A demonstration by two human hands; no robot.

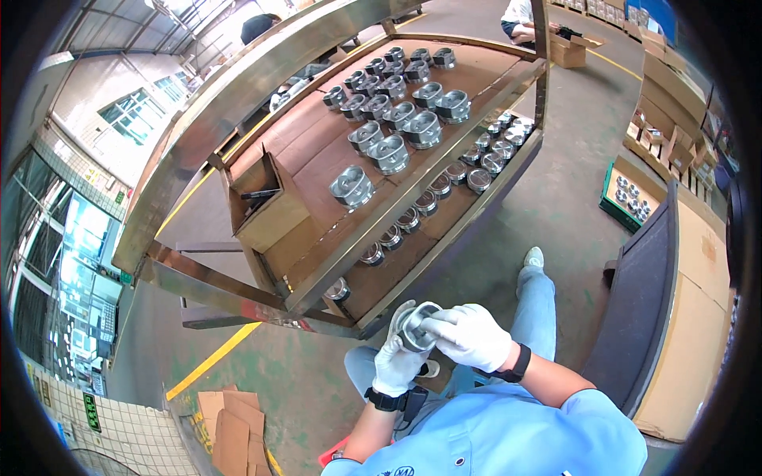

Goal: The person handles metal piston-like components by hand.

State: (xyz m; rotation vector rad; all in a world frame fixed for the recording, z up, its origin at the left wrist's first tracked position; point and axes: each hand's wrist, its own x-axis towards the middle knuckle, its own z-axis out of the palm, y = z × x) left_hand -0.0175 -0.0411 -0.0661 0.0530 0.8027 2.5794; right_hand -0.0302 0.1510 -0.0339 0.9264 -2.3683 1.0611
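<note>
Bright, high-roofed factory hall: stained grey-green floor, two-tier metal rack lined with brown cardboard, bearing rows of silver cylindrical metal pistons.
Beside the rack's near corner, the white-gloved right hand pinches one side of a hollow silver-grey metal piston; the white-gloved left hand curls round the other, holding it between them.
</note>
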